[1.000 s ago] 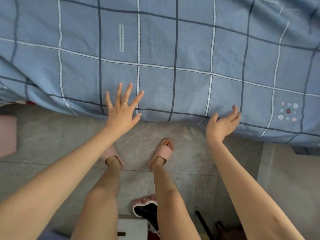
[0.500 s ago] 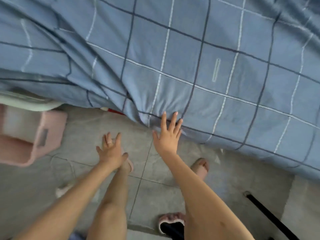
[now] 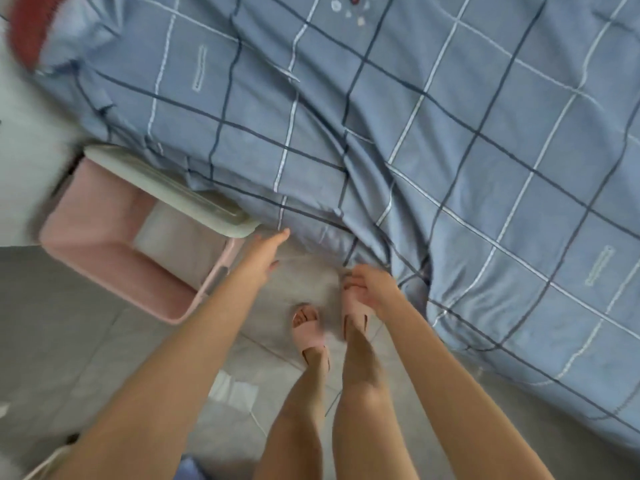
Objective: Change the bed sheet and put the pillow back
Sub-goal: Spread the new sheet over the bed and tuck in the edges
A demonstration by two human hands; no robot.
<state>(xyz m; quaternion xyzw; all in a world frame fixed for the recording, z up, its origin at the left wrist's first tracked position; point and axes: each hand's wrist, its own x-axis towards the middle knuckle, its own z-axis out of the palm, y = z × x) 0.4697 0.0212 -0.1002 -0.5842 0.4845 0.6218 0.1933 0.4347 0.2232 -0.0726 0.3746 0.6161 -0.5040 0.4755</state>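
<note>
A blue checked bed sheet (image 3: 450, 140) covers the bed and hangs over its near edge, with deep creases running toward the corner. My left hand (image 3: 265, 254) reaches forward with straight fingers, just short of the sheet's hanging edge and holding nothing. My right hand (image 3: 367, 289) hovers with loosely curled fingers right beside the bunched sheet corner; whether it touches the cloth is unclear. No pillow is in view.
A pink bin (image 3: 114, 244) with a pale lid (image 3: 180, 195) stands against the bed at the left. Something red (image 3: 27, 32) shows at the top left corner. My feet in pink slippers (image 3: 308, 330) stand on the grey tiled floor (image 3: 69, 341).
I have moved left along the bed toward its corner. Both hands have come off the sheet edge; the pink bin is now close by my left hand.
</note>
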